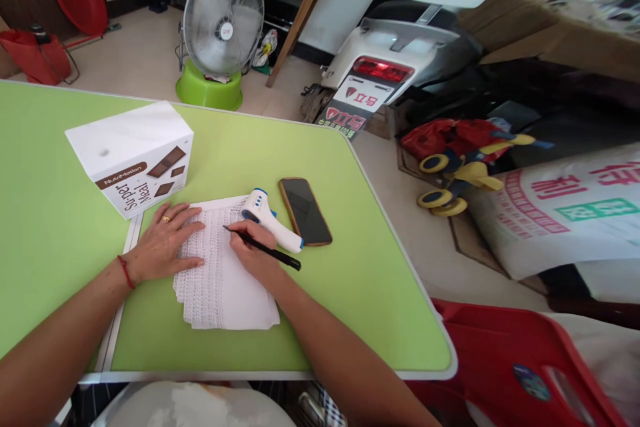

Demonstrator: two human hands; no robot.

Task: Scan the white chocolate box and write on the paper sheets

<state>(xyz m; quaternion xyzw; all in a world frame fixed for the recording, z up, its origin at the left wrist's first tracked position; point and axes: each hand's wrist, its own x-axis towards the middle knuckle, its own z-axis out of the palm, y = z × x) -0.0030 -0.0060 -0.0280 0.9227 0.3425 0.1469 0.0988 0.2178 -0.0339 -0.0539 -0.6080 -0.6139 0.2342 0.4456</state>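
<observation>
My right hand [253,250] is closed around a black pen [273,251], its tip at the upper part of a sheet of paper [245,303]. Handwritten lines fill the left side of that sheet, while its right side is blank; more sheets stick out beneath it. Lying flat with fingers spread, my left hand [167,243] rests on the paper's left edge. A white and blue infrared thermometer [280,230] lies just above my right hand, over the sheet's top right corner. Beside it is a dark-screened phone [306,210] in a brown-edged case.
A white NutriMotion box [140,147] stands beyond my left hand on the green table [380,307]. Past the table are a fan [225,20] on a green stool and a white scooter [370,60]. A red chair [510,360] is at the right.
</observation>
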